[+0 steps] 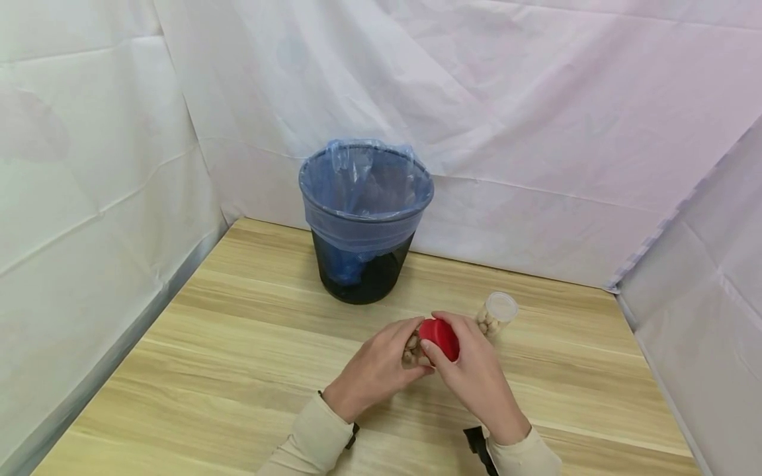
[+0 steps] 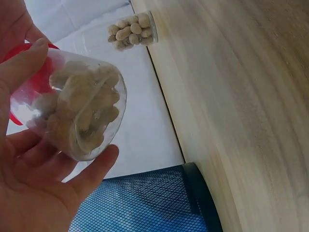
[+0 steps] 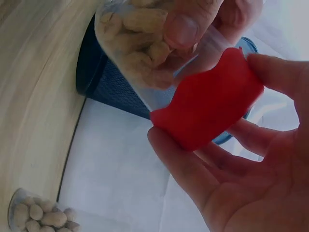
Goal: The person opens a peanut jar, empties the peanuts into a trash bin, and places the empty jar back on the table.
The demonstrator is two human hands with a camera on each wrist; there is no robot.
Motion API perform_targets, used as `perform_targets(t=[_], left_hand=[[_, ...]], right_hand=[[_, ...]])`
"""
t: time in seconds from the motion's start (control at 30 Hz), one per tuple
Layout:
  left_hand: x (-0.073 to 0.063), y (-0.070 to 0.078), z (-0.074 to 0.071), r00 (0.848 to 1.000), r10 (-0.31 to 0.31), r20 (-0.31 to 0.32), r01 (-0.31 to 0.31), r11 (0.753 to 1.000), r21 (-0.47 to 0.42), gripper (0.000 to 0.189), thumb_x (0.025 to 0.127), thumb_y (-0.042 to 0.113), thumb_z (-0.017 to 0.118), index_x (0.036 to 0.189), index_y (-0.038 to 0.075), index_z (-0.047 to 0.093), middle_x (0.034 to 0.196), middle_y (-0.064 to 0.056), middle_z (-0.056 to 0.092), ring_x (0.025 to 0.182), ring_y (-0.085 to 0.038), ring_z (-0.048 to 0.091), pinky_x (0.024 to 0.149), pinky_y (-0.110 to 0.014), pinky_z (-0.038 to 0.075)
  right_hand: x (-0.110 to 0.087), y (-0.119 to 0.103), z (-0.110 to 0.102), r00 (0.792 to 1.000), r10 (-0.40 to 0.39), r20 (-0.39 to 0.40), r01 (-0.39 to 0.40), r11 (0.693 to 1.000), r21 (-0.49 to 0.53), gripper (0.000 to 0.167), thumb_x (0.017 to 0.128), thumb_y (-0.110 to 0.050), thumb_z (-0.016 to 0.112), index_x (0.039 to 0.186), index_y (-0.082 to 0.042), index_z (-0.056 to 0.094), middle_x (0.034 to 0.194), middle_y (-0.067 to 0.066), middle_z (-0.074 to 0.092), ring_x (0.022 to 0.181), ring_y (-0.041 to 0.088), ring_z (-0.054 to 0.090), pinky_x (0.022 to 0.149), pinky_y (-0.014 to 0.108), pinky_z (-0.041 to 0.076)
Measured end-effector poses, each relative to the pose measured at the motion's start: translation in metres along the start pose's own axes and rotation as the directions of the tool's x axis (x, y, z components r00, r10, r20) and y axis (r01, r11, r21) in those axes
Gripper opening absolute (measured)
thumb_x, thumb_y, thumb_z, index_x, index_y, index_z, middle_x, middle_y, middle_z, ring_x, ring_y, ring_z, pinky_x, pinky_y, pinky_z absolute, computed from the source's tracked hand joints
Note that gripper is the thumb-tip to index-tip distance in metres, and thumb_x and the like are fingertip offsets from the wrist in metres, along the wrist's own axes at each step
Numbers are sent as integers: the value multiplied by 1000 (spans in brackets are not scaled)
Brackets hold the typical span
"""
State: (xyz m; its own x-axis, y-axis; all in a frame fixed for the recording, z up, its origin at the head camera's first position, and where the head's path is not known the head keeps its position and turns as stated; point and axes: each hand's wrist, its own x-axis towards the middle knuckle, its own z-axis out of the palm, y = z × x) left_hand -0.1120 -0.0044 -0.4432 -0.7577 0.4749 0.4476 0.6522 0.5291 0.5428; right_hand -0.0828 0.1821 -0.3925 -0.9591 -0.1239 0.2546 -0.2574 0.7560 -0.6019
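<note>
My left hand (image 1: 378,367) grips a clear jar (image 2: 91,104) partly filled with unshelled peanuts, held tilted above the table. At the jar's mouth is a red lid (image 3: 207,104) with a wavy edge, which my right hand (image 1: 476,373) holds between thumb and fingers. Whether the lid is fully seated cannot be told. Just beyond the right hand, a second clear container (image 1: 499,312) with peanuts in its lower part stands upright on the table; no red lid shows on it.
A black mesh wastebasket (image 1: 363,264) lined with a blue plastic bag (image 1: 369,228) stands at the back of the wood-grain table (image 1: 196,370). White sheets (image 1: 506,132) hang behind the table and along both sides.
</note>
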Motion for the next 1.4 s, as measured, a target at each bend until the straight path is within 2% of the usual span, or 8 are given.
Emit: perform_targets(t=[0.13,0.23,0.37,0.67,0.9,1.03,1.23,1.4], left_hand=[[2,0,0,997,53,-53,-52,998,21,72,85,30,95,145,8,61,136,-4,72,121,-17,71,107,-30,58],[2,0,0,995,59,-76,-56,998,37,72,84,30,96,143,8,63,134,-4,73,121,-17,71,108,-30,58],[1,-1,0,996,50,-71,-48,998,30,70,85,30,95,143,8,63,134,-3,72,121,-17,70,107,-30,58],[-1,-2,1,996,56,-76,-55,998,9,70,85,30,95,143,7,64,136,-4,73,123,-18,71,108,-30,58],[-1,-2,-7,998,4,-62,-8,998,-61,70,81,29,98,141,9,68,133,-4,75,119,-17,72,101,-31,62],[-1,-3,-9,999,-6,-53,3,998,-61,70,82,27,98,142,8,67,135,-6,74,121,-19,72,103,-33,62],[2,-3,-8,992,24,-121,-25,1000,-12,69,79,26,100,138,7,69,129,-6,76,116,-18,72,102,-32,62],[2,-2,-4,979,76,-188,-64,996,68,69,78,30,101,135,6,71,127,-6,77,115,-20,73,101,-34,62]], right_hand=[[3,-1,-8,996,70,59,-71,997,13,50,104,-30,75,148,-12,62,141,12,67,113,26,68,87,42,65],[5,-1,-12,986,129,106,-132,991,19,53,104,-34,74,150,-13,60,134,7,70,101,20,66,79,32,62],[6,0,-13,980,150,132,-154,988,21,53,102,-35,77,147,-11,62,125,6,73,88,15,64,70,25,57],[6,-3,-15,985,107,132,-103,994,-39,52,102,-32,77,147,-11,63,131,8,71,90,15,61,73,25,57],[2,1,-20,989,-54,140,59,998,-30,53,98,-26,82,148,-19,65,137,5,68,97,13,60,75,28,59],[2,4,-22,984,-116,136,121,992,-26,57,99,-27,82,152,-20,62,141,6,66,104,13,62,77,27,59],[5,4,-24,992,-38,123,42,999,-30,68,99,-39,80,158,-19,54,146,7,64,97,14,63,69,24,56],[5,1,-23,994,-1,107,8,998,-57,63,98,-42,81,151,-14,61,137,5,69,95,14,62,71,25,56]])
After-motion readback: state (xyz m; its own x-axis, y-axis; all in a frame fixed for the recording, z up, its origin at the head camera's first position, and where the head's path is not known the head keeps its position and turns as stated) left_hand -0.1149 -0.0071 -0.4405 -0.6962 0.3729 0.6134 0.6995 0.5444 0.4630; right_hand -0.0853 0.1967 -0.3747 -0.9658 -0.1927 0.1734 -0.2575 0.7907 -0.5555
